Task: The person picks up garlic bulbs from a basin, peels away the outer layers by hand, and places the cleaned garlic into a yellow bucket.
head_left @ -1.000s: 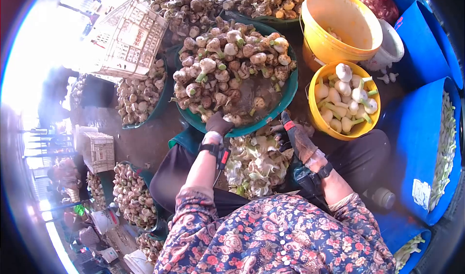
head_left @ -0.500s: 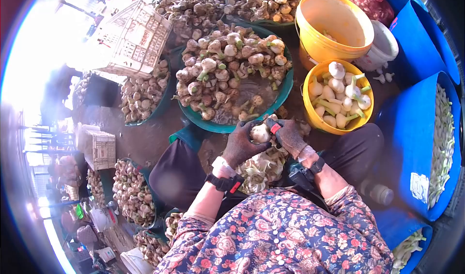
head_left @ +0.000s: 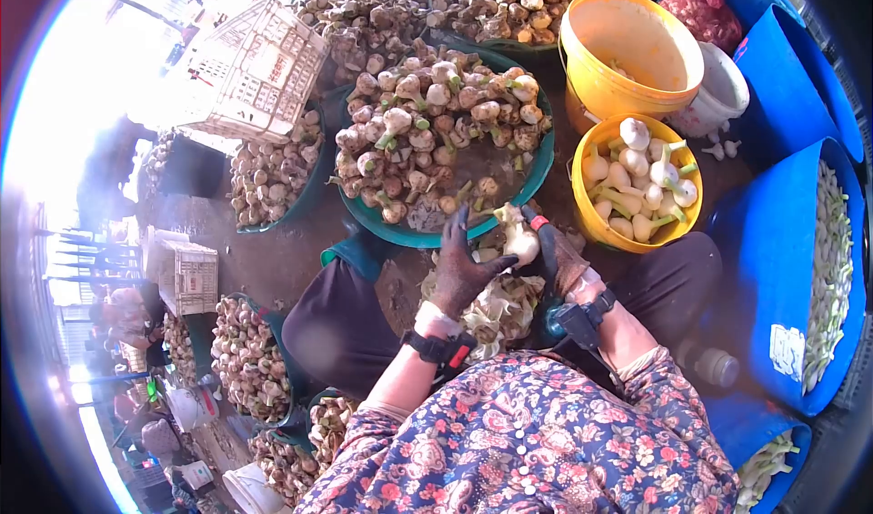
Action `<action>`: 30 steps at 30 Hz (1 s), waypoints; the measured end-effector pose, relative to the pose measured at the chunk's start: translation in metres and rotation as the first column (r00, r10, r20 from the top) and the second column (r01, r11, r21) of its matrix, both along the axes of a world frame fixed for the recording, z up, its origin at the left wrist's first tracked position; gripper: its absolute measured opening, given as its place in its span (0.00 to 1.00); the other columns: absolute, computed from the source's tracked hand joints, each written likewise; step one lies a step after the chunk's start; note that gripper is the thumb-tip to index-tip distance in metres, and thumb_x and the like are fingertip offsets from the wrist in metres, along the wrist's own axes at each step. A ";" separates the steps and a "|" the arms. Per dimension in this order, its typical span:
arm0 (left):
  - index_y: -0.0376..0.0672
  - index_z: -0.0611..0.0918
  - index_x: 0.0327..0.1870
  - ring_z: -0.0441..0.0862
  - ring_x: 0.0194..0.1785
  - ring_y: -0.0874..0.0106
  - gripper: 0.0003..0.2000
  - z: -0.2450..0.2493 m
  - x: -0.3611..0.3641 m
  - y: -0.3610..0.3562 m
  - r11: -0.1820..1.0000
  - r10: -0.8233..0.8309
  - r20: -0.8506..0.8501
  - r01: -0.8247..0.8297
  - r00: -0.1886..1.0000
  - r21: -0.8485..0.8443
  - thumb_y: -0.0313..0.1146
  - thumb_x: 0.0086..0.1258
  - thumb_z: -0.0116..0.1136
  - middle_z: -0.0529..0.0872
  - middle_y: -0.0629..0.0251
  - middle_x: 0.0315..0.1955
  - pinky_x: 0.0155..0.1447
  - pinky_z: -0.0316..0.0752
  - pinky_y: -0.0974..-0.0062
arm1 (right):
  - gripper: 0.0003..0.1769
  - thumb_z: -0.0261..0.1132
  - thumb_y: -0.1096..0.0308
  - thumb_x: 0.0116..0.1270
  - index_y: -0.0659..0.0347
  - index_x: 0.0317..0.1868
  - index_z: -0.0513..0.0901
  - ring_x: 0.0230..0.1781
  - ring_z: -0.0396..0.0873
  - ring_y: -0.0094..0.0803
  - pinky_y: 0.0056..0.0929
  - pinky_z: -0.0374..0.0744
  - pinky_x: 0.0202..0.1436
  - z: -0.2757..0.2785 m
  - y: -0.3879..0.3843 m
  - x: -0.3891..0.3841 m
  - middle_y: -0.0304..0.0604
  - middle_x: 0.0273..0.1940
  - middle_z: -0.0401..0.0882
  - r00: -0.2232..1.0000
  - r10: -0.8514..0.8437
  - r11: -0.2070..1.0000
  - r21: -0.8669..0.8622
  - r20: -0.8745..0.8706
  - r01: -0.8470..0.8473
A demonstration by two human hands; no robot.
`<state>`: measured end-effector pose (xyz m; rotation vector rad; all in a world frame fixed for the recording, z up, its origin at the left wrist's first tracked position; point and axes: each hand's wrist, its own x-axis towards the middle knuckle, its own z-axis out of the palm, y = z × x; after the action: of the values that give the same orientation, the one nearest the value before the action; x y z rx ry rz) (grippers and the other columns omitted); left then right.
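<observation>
A pale garlic bulb [head_left: 520, 244] with its stem pointing up and left is between my two gloved hands. My right hand [head_left: 556, 258] is closed on the bulb from its right side. My left hand [head_left: 462, 267] is open, fingers pointing up and spread, its thumb reaching to the bulb's lower left. Below lies a heap of peeled garlic skins [head_left: 502, 312] between my legs. Just beyond the hands stands a green tub [head_left: 411, 238] of soiled garlic bulbs around some murky water. A small yellow bucket [head_left: 603, 225] of cleaned bulbs stands to the right.
A large yellow bucket [head_left: 582, 87] and a white bucket [head_left: 723, 85] stand at the upper right. Blue barrels [head_left: 759, 232] line the right side, some holding garlic. A white crate [head_left: 264, 69] rests at the upper left. More tubs of garlic [head_left: 250, 359] stand at left.
My left hand has opened, its fingers spreading upward from the bulb. The bulb has moved right and now shows its stem and a paler surface.
</observation>
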<state>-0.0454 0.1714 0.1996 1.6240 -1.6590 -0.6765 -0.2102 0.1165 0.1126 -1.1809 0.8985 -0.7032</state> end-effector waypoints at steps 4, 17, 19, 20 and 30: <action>0.40 0.72 0.61 0.74 0.57 0.54 0.36 0.007 0.023 -0.014 0.922 -0.387 0.322 0.372 0.864 0.108 0.40 0.49 0.73 0.75 0.50 0.56 0.59 0.70 0.66 | 0.36 0.52 0.35 0.65 0.65 0.48 0.77 0.38 0.74 0.29 0.29 0.74 0.44 0.026 -0.004 0.013 0.44 0.39 0.78 0.974 0.094 0.942 0.334 -0.207 -0.020; 0.37 0.80 0.50 0.82 0.43 0.71 0.15 -0.014 0.028 0.016 0.915 0.010 -0.389 0.148 0.921 0.374 0.29 0.63 0.62 0.85 0.61 0.40 0.50 0.76 0.72 | 0.23 0.59 0.68 0.69 0.65 0.62 0.70 0.53 0.73 0.25 0.25 0.71 0.60 0.069 0.003 0.012 0.42 0.54 0.76 0.929 0.035 0.993 0.095 0.369 -0.075; 0.39 0.81 0.45 0.84 0.41 0.65 0.11 -0.016 0.020 0.027 0.990 -0.097 -0.167 0.112 0.981 0.081 0.31 0.63 0.60 0.85 0.59 0.37 0.47 0.76 0.70 | 0.22 0.59 0.70 0.69 0.65 0.62 0.70 0.54 0.73 0.25 0.25 0.71 0.60 0.079 0.003 0.007 0.42 0.54 0.76 0.907 0.019 0.990 0.120 0.421 -0.076; 0.38 0.80 0.47 0.83 0.42 0.67 0.12 -0.044 0.030 0.031 0.987 -0.048 -0.266 0.087 0.963 0.137 0.31 0.65 0.59 0.85 0.60 0.39 0.47 0.76 0.71 | 0.22 0.59 0.71 0.69 0.65 0.62 0.70 0.55 0.73 0.24 0.25 0.71 0.60 0.086 0.003 0.004 0.42 0.55 0.76 0.895 0.007 0.988 0.133 0.447 -0.075; 0.35 0.79 0.49 0.81 0.44 0.70 0.13 -0.013 0.031 0.027 0.979 0.155 -0.325 -0.102 0.933 0.174 0.30 0.66 0.60 0.84 0.60 0.40 0.48 0.76 0.75 | 0.15 0.63 0.75 0.52 0.59 0.43 0.81 0.39 0.77 0.45 0.33 0.75 0.44 0.072 0.017 0.021 0.48 0.38 0.78 0.974 -0.093 0.716 -0.694 -0.205 -0.078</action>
<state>-0.0147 0.1988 0.1863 1.6009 -1.2681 -0.9762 -0.1896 0.1337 0.1845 -1.9762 0.8409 -0.9751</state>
